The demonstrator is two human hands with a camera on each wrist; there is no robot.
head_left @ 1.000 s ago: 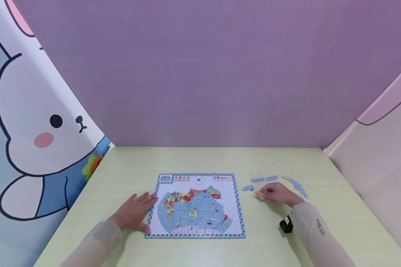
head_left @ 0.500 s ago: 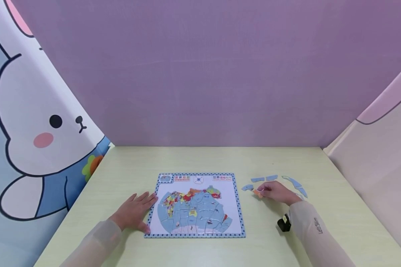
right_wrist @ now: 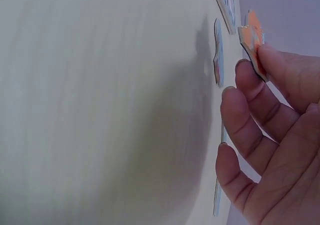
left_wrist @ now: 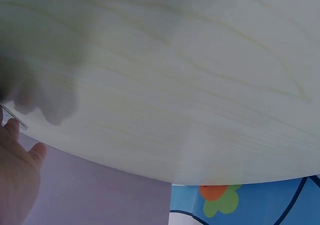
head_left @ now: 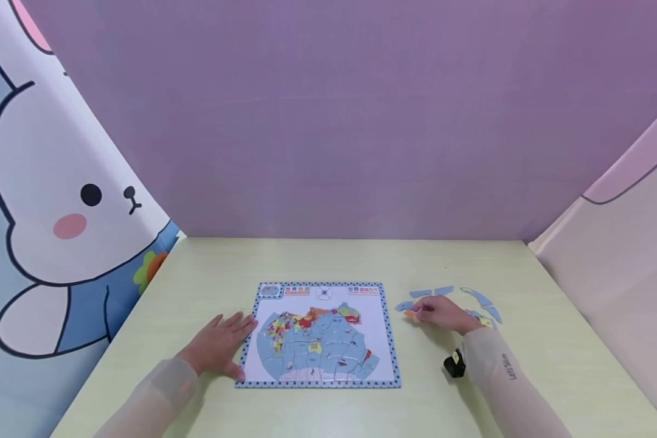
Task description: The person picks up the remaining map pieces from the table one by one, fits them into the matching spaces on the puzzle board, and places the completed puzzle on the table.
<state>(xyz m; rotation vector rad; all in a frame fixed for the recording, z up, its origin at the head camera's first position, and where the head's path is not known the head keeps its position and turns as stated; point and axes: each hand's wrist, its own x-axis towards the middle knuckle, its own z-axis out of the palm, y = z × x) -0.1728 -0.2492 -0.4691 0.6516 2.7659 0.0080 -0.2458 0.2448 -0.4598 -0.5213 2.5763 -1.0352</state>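
My right hand pinches an orange puzzle piece between thumb and index finger, right of the map board. In the right wrist view the piece stands tilted above the table, the other fingers loosely bent below it. The world map puzzle board lies flat, its lower part filled with joined blue and coloured pieces. My left hand lies with fingers spread, fingertips at the board's left edge and thumb at its lower left corner. Just beyond the orange piece lies a blue loose piece.
Around my right hand lie several loose pieces: two blue strips behind it, a curved blue piece to the right, and a blue and yellow one beside the wrist. A purple wall rises behind the table.
My right hand has moved left with the orange piece, closer to the board and the nearby blue piece. More of the blue and yellow piece shows beside the wrist. My left hand stays put.
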